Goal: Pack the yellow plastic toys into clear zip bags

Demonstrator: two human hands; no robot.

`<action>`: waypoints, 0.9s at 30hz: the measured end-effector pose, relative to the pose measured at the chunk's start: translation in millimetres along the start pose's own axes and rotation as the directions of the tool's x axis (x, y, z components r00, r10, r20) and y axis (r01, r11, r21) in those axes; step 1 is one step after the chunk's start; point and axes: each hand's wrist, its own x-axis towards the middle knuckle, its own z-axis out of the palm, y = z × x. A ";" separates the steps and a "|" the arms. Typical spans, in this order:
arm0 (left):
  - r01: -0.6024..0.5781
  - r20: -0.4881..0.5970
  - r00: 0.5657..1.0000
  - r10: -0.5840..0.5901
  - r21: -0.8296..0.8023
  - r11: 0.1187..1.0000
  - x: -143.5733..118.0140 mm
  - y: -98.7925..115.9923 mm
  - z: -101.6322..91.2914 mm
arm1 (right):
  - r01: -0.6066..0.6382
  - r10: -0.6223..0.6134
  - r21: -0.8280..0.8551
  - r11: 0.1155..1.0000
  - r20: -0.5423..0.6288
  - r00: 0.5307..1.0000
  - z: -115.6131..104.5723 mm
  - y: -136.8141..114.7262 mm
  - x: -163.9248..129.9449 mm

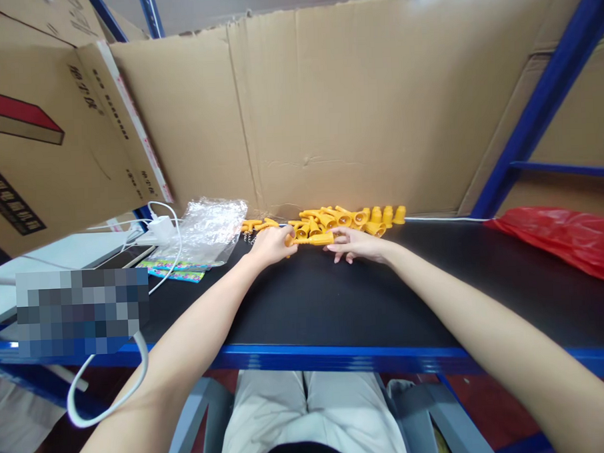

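Observation:
My left hand (273, 246) is closed, pinching one end of a yellow plastic piece (321, 240) with a thin shaft and a wider sleeve on the right. At the sleeve end, the thumb and fingers of my right hand (355, 243) close on the same piece; its other fingers hang loosely below. Behind my hands lies a pile of yellow plastic pieces (326, 218) with hollow, cup-like ends. Several yellow cups (387, 216) stand at its right. By my left hand are yellow handles (253, 224) with small metal spirals (250, 236), like corkscrews, partly hidden.
A clear plastic bag (212, 224) lies left over colourful packaging (178, 272), near a white charger (160, 227) with cables. A red plastic bag (563, 238) lies at the right. Cardboard (357, 110) walls the back of the black tabletop (335, 305); a blue rail (337, 355) edges its front.

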 end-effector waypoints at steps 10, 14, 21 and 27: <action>-0.005 0.014 1.000 0.005 -0.010 1.000 -0.9 0.7 0.1 | -0.014 0.014 0.011 1.000 -0.012 1.000 2.7 2.5 3.4; -0.008 0.015 1.000 0.008 -0.007 1.000 -0.9 0.9 -0.9 | -0.024 0.025 0.016 1.000 -0.030 0.999 2.2 4.4 4.5; -0.003 0.006 1.000 0.003 -0.011 1.000 -1.6 2.1 -2.2 | -0.014 0.015 0.019 1.000 -0.083 0.996 4.7 4.7 6.2; 0.009 0.010 1.000 -0.009 -0.018 1.000 -2.4 4.8 -3.8 | -0.009 0.012 0.020 1.000 -0.108 0.994 6.0 5.9 9.1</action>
